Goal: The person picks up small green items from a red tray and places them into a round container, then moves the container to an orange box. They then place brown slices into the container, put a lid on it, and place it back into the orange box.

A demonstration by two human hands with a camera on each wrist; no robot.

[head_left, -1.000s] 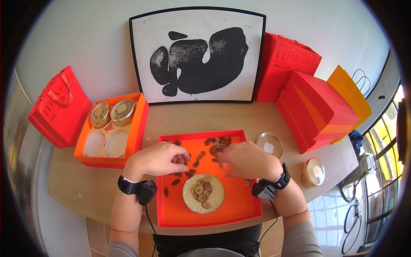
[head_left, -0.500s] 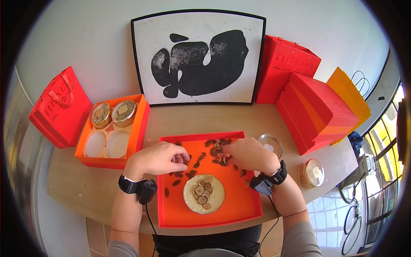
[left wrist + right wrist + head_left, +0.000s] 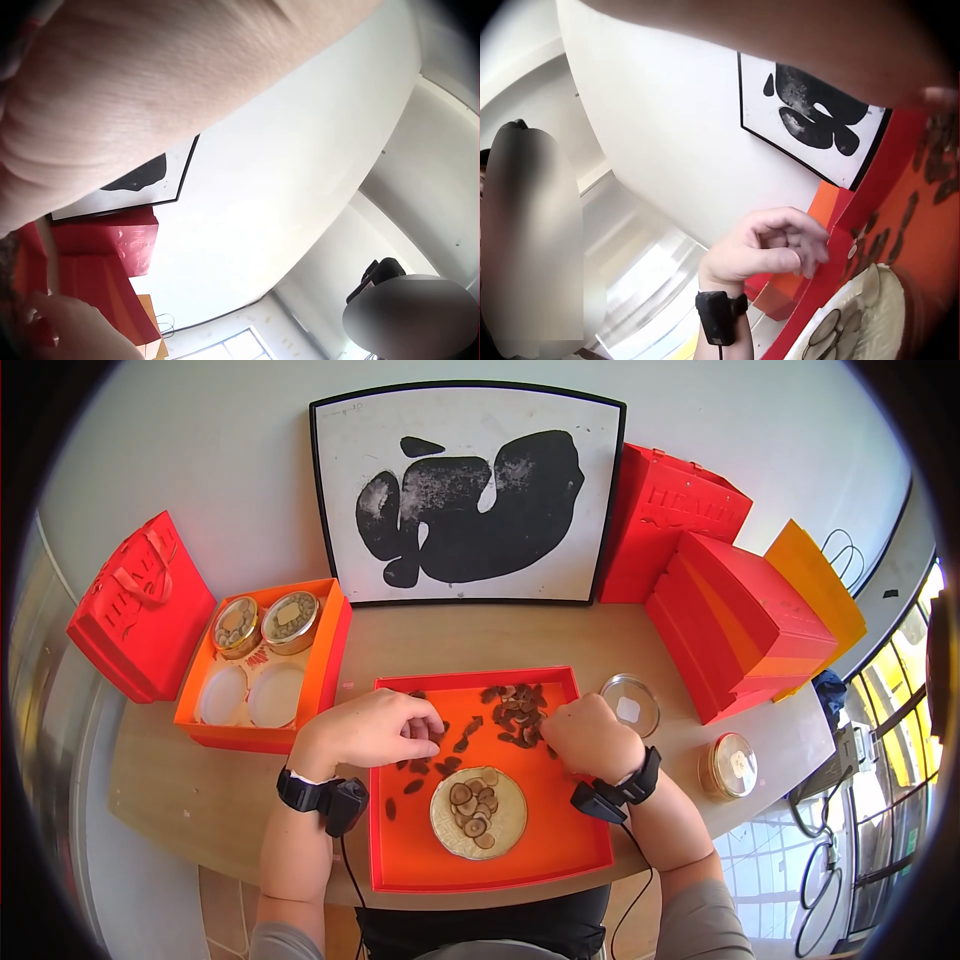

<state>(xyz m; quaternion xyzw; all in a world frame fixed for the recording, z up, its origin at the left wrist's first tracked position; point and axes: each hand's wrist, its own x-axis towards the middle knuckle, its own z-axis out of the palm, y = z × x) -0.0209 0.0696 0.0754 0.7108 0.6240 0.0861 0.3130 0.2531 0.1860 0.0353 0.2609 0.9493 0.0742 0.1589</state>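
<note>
A shallow red-orange tray (image 3: pixel 560 840) holds a round cream dish (image 3: pixel 450 830) with a small heap of round brown-rimmed dried slices (image 3: pixel 470 826). Behind the dish, small dark brown dried pieces (image 3: pixel 518 712) lie in a cluster at the tray's far right, with more scattered toward the left. My left hand (image 3: pixel 375 730) hovers at the tray's left side, fingers loosely bent, nothing visible in them. My right hand (image 3: pixel 595 738) is curled at the tray's right edge, beside the dark cluster. Its fingertips are turned away, and I cannot tell whether they pinch a piece.
An orange box (image 3: pixel 333 650) with two lidded jars (image 3: pixel 290 622) and round recesses stands left. A clear round lid (image 3: pixel 630 705) and a jar (image 3: pixel 728 765) lie right. Red bags (image 3: pixel 675 510), a red box (image 3: pixel 740 620) and a framed picture (image 3: pixel 460 490) stand behind.
My right hand has drawn to the right, off the dark cluster, and curled more, uncovering more of the pieces. The left hand stays nearly still.
</note>
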